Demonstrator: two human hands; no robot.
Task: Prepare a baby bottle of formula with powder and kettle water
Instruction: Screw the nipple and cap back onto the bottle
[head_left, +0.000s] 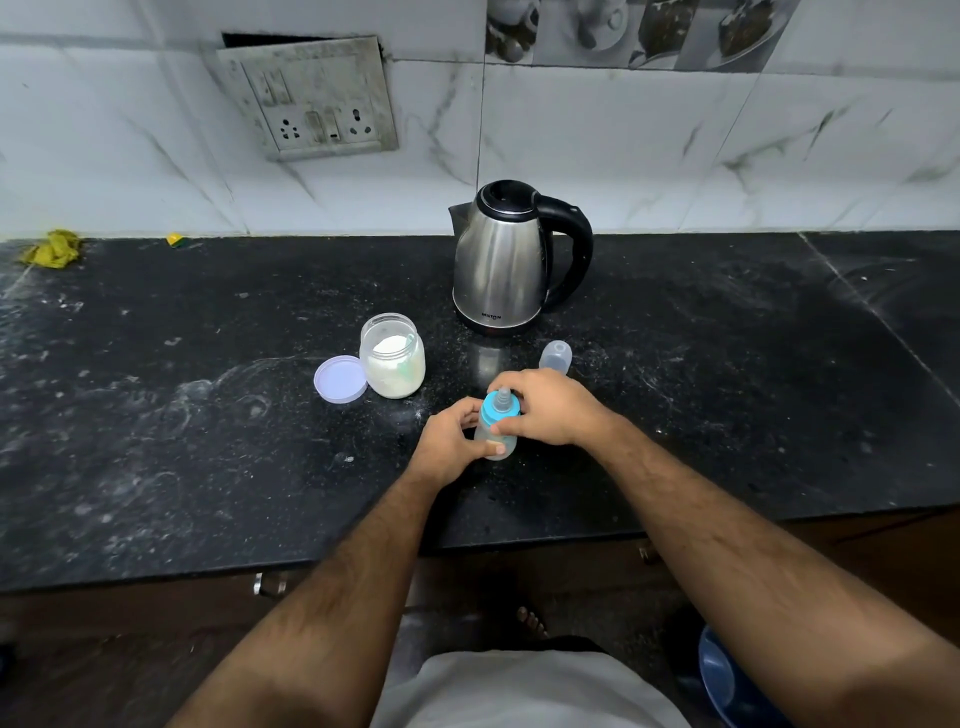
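A small clear baby bottle (497, 442) with a blue collar and teat (500, 407) stands on the black counter (208, 441). My left hand (451, 441) grips the bottle's body from the left. My right hand (545, 408) holds the blue collar from the right. Behind them stands a steel kettle (501, 260) with a black handle and its lid shut. A clear jar of white powder (392, 356) stands open to the left, with its lilac lid (340, 378) lying beside it. The bottle's clear cap (556, 356) lies behind my right hand.
A wall socket plate (311, 98) hangs on the tiled wall at the back. A yellow cloth (52, 249) and a small yellow item (174, 239) lie at the counter's far left. A blue bucket (727, 680) stands on the floor at the lower right. Powder dust marks the counter.
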